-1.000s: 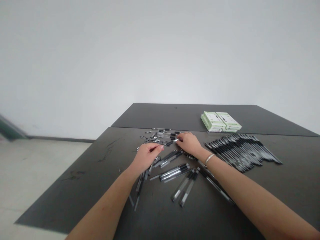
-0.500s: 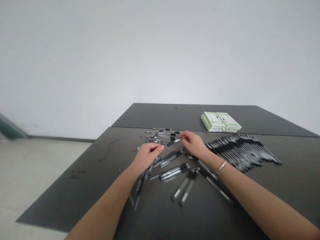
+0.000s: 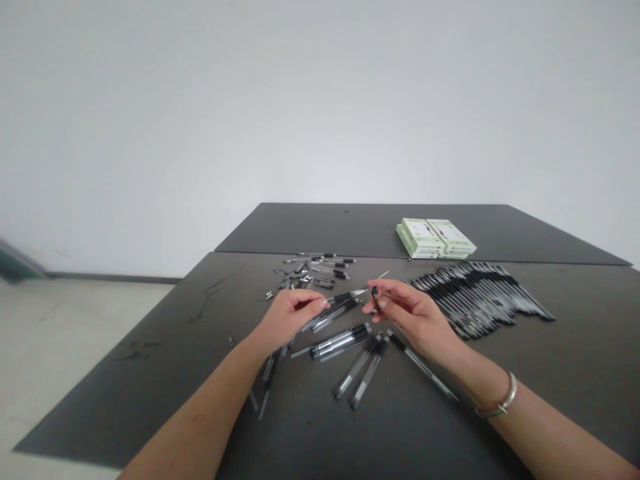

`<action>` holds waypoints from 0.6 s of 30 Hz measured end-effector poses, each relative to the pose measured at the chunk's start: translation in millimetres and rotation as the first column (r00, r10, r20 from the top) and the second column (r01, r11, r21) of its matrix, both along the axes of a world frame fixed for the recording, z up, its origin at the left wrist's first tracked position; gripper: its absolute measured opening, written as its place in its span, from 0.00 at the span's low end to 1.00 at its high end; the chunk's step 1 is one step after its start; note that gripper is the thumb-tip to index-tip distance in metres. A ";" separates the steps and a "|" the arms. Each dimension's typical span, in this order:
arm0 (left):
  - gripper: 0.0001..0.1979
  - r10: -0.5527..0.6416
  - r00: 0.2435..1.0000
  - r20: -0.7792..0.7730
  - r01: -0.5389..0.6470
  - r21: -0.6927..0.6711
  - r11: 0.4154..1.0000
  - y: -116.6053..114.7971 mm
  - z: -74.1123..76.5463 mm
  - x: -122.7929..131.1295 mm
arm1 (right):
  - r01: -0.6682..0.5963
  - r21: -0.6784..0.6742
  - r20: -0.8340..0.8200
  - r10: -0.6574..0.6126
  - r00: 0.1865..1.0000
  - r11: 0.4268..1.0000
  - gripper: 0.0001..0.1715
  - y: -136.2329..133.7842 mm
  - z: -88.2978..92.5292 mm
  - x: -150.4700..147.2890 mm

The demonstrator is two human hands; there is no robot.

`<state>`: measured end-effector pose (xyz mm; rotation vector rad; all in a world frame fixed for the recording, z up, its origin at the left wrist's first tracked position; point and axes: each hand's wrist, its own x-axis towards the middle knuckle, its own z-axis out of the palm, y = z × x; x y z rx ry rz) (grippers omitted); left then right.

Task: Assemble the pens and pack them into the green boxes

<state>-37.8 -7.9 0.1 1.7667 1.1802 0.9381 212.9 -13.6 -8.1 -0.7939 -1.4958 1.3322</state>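
Observation:
My left hand (image 3: 295, 313) is closed, thumb and fingers pinching a clear gel pen with a black grip (image 3: 344, 297); its bare tip points right. Close by on the right, my right hand (image 3: 413, 317) pinches a small dark pen cap (image 3: 375, 298) between thumb and fingers. A thin pale stick (image 3: 383, 274) shows just above its fingertips; whether the hand holds it I cannot tell. Below the hands lie loose pen bodies (image 3: 343, 340) on the dark table (image 3: 310, 433). Several loose caps (image 3: 324, 283) are scattered beyond my left hand.
To the right, a neat row of capped pens (image 3: 480, 297) lies side by side. Green and white boxes (image 3: 435, 238) are stacked at the back right. More uncapped pens (image 3: 327, 267) lie at the far middle. A white wall (image 3: 320, 107) stands behind the table.
My right hand has drawn back toward me and turned, and a dark cap now shows in its fingers. The left hand still holds the pen, its tip uncovered. The view has shifted slightly.

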 end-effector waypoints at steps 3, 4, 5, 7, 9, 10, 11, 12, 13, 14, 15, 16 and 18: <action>0.17 -0.029 1.000 0.009 0.029 -0.019 0.999 0.1 -0.7 0.8 | 0.010 -0.038 -0.019 -0.010 1.000 0.999 0.15 -3.7 2.1 -1.2; 0.17 -0.035 0.999 0.010 0.035 -0.026 0.999 0.1 -0.9 1.0 | 0.022 -0.045 -0.031 -0.023 0.999 0.999 0.13 -4.0 2.3 -1.4; 0.17 -0.040 0.999 0.009 0.040 -0.032 0.999 0.0 -1.0 1.1 | 0.036 -0.047 -0.042 -0.038 0.998 0.998 0.12 -3.8 2.1 -1.4; 0.17 -0.045 0.999 0.003 0.046 -0.037 0.998 -0.3 -1.2 1.1 | 0.081 -0.033 -0.059 -0.083 0.995 0.996 0.10 -2.3 0.6 -1.0; 0.16 -0.045 0.999 -0.006 0.045 -0.035 0.998 -0.5 -1.4 1.1 | 0.128 -0.025 -0.085 -0.130 0.988 0.991 0.10 -0.7 -0.8 -0.7; 0.16 -0.045 0.999 -0.010 0.045 -0.034 0.998 -0.5 -1.6 1.0 | 0.147 -0.032 -0.116 -0.150 0.982 0.989 0.10 -0.3 -0.8 -0.8; 0.16 -0.044 0.999 -0.013 0.044 -0.035 0.998 -0.5 -1.7 0.9 | 0.160 -0.047 -0.156 -0.166 0.974 0.986 0.10 -0.2 -0.3 -1.1; 0.16 -0.046 0.999 -0.016 0.045 -0.038 0.998 -0.5 -1.9 0.9 | 0.167 -0.069 -0.198 -0.177 0.964 0.984 0.10 -0.4 0.7 -1.8; 0.16 -0.047 0.999 -0.017 0.046 -0.042 0.998 -0.6 -2.1 0.8 | 0.168 -0.092 -0.236 -0.185 0.954 0.982 0.11 -0.9 2.0 -2.6; 0.16 -0.048 0.999 -0.017 0.047 -0.045 0.998 -0.7 -2.1 0.8 | 0.169 -0.113 -0.265 -0.194 0.945 0.979 0.12 -1.5 3.5 -3.5; 0.15 -0.050 0.999 -0.018 0.049 -0.047 0.998 -0.9 -2.1 0.7 | 0.171 -0.128 -0.282 -0.202 0.938 0.977 0.13 -2.2 4.9 -4.3; 0.15 -0.049 0.999 -0.019 0.048 -0.045 0.998 -1.1 -2.0 0.8 | 0.173 -0.139 -0.286 -0.207 0.936 0.975 0.14 -2.9 6.0 -5.0; 0.15 -0.049 0.999 -0.022 0.048 -0.040 0.998 -1.4 -1.4 0.9 | 0.174 -0.147 -0.274 -0.209 0.939 0.974 0.14 -3.8 6.7 -5.7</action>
